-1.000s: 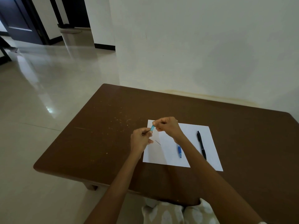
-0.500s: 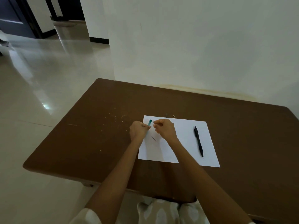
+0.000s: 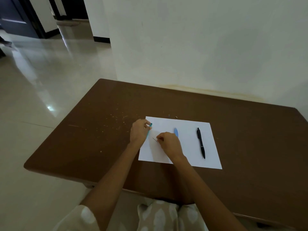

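Teal pen barrel (image 3: 150, 125), gripped in the left hand (image 3: 139, 133) by the paper's (image 3: 186, 147) left edge, sits just up-left of the slanting refill (image 3: 154, 139) the right hand (image 3: 168, 141) pinches.

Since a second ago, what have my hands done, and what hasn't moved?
The hands parted. The right hand let go of the teal pen piece and dropped to the paper, where it pinches the thin dark rod. The left hand kept it. The black pen and blue pen part stayed put.
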